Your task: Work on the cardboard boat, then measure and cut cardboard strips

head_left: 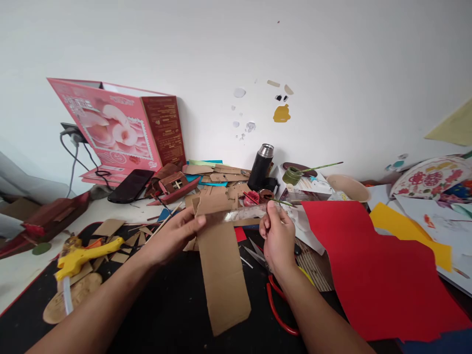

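Note:
My left hand [180, 231] grips a long piece of brown cardboard [223, 275] near its upper end, thumb on the front face. Across that end lies a clear, shiny plastic strip [245, 213], perhaps a ruler; I cannot make out any markings. Its right end is pinched between the thumb and fingers of my right hand [278, 233]. The cardboard hangs down over the black mat with an uneven lower edge. Just below my right hand lie red-handled scissors [275, 295], partly hidden by the wrist.
At left are a yellow glue gun [83, 258], cardboard scraps, a phone [131, 186] and brown model boats [55, 219]. Behind stand a pink box [118, 128] and a black flask [261, 167]. A green paint jar [292, 175] and red sheet [379, 270] are at right.

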Demonstrator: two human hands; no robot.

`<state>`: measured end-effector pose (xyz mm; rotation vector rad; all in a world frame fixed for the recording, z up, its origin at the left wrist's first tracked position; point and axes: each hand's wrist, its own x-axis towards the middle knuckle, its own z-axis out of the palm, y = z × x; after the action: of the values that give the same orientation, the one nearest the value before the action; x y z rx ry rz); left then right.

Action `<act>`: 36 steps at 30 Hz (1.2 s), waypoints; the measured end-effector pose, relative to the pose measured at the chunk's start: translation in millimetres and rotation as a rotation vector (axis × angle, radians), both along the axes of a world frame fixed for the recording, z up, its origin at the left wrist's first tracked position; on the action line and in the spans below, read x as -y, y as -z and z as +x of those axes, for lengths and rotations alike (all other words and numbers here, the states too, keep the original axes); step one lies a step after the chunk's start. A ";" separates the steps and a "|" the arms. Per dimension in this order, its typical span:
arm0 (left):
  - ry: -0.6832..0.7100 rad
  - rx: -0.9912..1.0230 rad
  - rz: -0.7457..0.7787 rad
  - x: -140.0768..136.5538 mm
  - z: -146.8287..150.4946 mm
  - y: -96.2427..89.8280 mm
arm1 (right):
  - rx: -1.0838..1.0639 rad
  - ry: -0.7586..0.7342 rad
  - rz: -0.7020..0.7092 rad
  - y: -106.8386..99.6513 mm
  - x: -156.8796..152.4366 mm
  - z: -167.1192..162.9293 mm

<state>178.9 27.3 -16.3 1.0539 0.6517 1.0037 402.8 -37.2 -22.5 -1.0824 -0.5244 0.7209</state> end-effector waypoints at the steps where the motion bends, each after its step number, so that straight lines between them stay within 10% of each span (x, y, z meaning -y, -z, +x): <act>1: 0.061 -0.041 0.015 1.6 -0.1 -2.2 | -0.021 -0.004 0.003 -0.3 -0.5 0.0; 17: 0.182 -0.031 0.016 6.1 7.8 -6.3 | 0.055 -0.526 -0.078 9.1 10.9 -22.0; 36: 0.200 -0.195 0.044 7.7 5.8 2.3 | 0.146 -0.360 -0.089 11.2 9.8 -19.8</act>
<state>184.7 19.7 -18.6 1.2405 0.6695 0.7514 383.1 -47.0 -33.7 -1.1419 -0.8320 0.9914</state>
